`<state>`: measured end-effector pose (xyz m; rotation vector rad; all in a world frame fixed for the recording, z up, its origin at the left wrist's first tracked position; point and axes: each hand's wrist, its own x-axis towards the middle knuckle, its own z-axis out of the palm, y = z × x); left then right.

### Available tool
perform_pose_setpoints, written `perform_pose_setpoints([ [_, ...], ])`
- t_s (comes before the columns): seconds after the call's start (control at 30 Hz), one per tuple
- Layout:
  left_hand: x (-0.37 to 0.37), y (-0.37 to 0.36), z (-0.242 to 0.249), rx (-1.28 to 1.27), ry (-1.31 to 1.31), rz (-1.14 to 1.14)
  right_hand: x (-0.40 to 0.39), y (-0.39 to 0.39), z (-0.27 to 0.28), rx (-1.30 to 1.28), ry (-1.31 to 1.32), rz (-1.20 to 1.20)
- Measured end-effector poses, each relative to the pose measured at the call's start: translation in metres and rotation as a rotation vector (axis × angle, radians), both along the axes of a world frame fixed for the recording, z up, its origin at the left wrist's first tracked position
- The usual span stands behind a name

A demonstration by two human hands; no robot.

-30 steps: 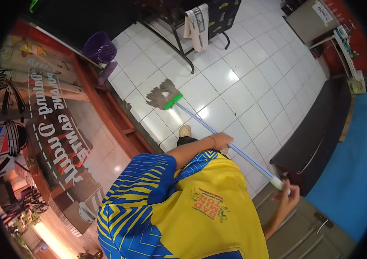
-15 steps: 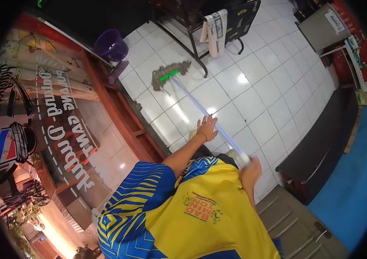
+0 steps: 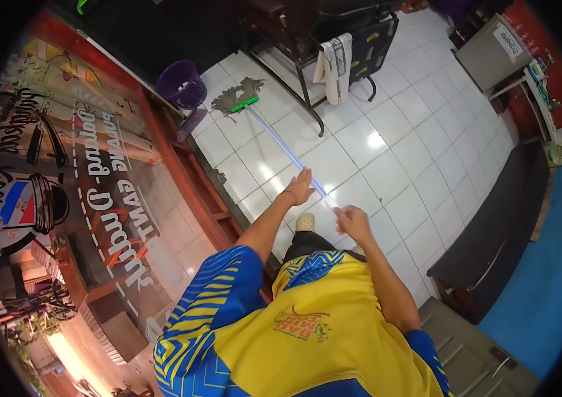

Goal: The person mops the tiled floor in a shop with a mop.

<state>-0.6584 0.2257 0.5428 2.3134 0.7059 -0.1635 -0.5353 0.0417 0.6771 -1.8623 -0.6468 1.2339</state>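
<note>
A mop with a grey string head (image 3: 241,90), a green clamp (image 3: 244,104) and a pale blue handle (image 3: 274,134) slants across the floor. Its strings lie spread on the tiles beside the purple basket. Partway along the handle, my left hand (image 3: 301,187) is closed around it, the fingers partly hidden. My right hand (image 3: 353,223) grips the white upper end of the handle, nearer my body. Beneath my arms shows one beige clog (image 3: 305,222).
A purple basket (image 3: 181,85) stands by the red-framed glass front. Ahead is a black metal-framed chair (image 3: 307,99) with a towel (image 3: 334,69) hanging on it. A dark bench (image 3: 486,231) and a blue surface (image 3: 539,258) run along the right, below a grey cabinet (image 3: 492,51).
The mop head has moved forward and left, toward the basket, and its strings have fanned out. My right hand has pushed forward and left with the handle's end.
</note>
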Motion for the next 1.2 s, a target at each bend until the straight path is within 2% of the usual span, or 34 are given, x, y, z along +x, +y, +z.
perform_pose_setpoints([
  [0.07, 0.032, -0.032, 0.008, -0.024, 0.091, -0.024, 0.012, -0.048, 0.029, 0.007, -0.264, -0.100],
  [0.13, 0.067, -0.075, 0.009, 0.016, 0.119, -0.143, 0.033, -0.111, 0.033, -0.053, -0.341, -0.267],
  [0.17, 0.081, -0.098, 0.023, 0.117, 0.101, -0.268, 0.039, -0.135, 0.057, -0.145, -0.377, -0.364],
  [0.2, 0.097, -0.119, 0.036, 0.111, 0.081, -0.442, 0.042, -0.163, 0.072, -0.202, -0.497, -0.408],
  [0.23, 0.112, -0.141, 0.047, 0.104, 0.062, -0.616, 0.047, -0.198, 0.073, -0.146, -0.635, -0.510],
  [0.3, 0.134, -0.186, 0.068, 0.071, -0.118, -0.773, 0.041, -0.245, 0.095, -0.078, -0.810, -0.769],
  [0.33, 0.141, -0.204, 0.088, -0.062, -0.122, -0.815, 0.032, -0.254, 0.127, -0.144, -0.808, -0.866],
  [0.37, 0.147, -0.220, 0.103, -0.196, -0.124, -0.857, 0.028, -0.269, 0.138, -0.024, -0.874, -0.963],
  [0.4, 0.149, -0.236, 0.106, -0.207, -0.126, -0.880, 0.025, -0.285, 0.143, 0.102, -0.944, -1.057],
  [0.47, 0.147, -0.259, 0.108, -0.328, -0.364, -0.976, 0.016, -0.313, 0.133, 0.063, -1.210, -1.239],
  [0.5, 0.143, -0.270, 0.105, -0.317, -0.331, -1.008, 0.012, -0.339, 0.105, -0.108, -1.390, -1.402],
  [0.6, 0.127, -0.273, 0.091, -0.238, -0.328, -0.982, -0.009, -0.315, 0.101, -0.047, -1.447, -1.396],
  [0.63, 0.125, -0.267, 0.088, -0.228, -0.327, -0.952, -0.015, -0.301, 0.104, -0.020, -1.343, -1.405],
  [0.7, 0.121, -0.253, 0.071, -0.173, -0.327, -0.824, -0.015, -0.274, 0.089, -0.034, -1.338, -1.373],
  [0.77, 0.121, -0.224, 0.053, -0.128, -0.268, -0.656, -0.007, -0.247, 0.068, -0.042, -1.322, -1.158],
  [0.87, 0.109, -0.162, 0.029, -0.024, -0.095, -0.367, 0.014, -0.204, -0.007, 0.029, -1.284, -0.886],
  [0.9, 0.103, -0.144, 0.026, 0.044, -0.036, -0.263, 0.022, -0.176, -0.026, -0.049, -1.143, -0.840],
  [0.93, 0.099, -0.123, 0.038, -0.022, 0.033, -0.183, 0.032, -0.147, -0.064, 0.098, -1.190, -0.760],
  [0.97, 0.095, -0.104, 0.053, -0.084, 0.099, -0.103, 0.040, -0.120, -0.121, 0.152, -0.871, -0.821],
  [1.0, 0.086, -0.089, 0.057, -0.097, 0.076, -0.071, 0.041, -0.070, -0.075, 0.161, -0.476, -0.691],
  [1.03, 0.080, -0.075, 0.063, -0.107, 0.052, -0.047, 0.045, -0.024, -0.068, 0.299, -0.781, -0.564],
  [1.07, 0.073, -0.061, 0.073, -0.028, 0.024, -0.094, 0.050, 0.009, -0.051, -0.015, -0.257, -0.453],
  [1.13, 0.057, -0.042, 0.076, 0.009, -0.077, -0.031, 0.045, 0.064, -0.061, 0.139, 0.045, -0.360],
  [1.2, 0.043, -0.028, 0.084, 0.086, -0.059, -0.004, 0.036, 0.095, -0.074, 0.174, 0.068, -0.181],
])
